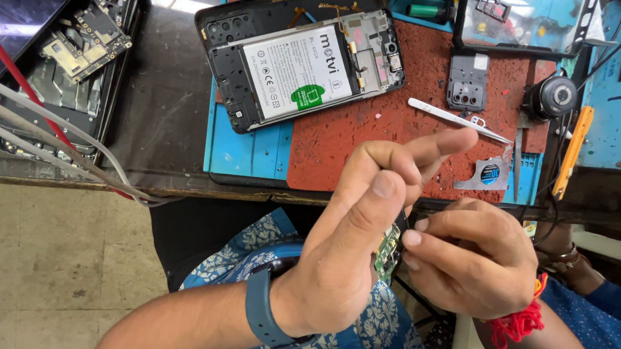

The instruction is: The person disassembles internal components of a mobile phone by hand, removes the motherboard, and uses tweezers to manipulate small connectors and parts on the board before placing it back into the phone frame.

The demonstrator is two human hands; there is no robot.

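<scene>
Near the viewer, below the bench edge, both hands meet over a small green circuit board (pixel 389 248). The left hand (pixel 353 247) pinches its upper edge between thumb and curled fingers, index finger pointing far-right. The right hand (pixel 472 257) grips the board's right side with fingertips pressed together. Far behind, an opened phone (pixel 298 64) lies on a red mat (pixel 397 133), white tweezers (pixel 455 120) to its right.

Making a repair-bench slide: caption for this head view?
Both hands, left hand and right hand, pinch a small green circuit board below an opened phone.
</scene>
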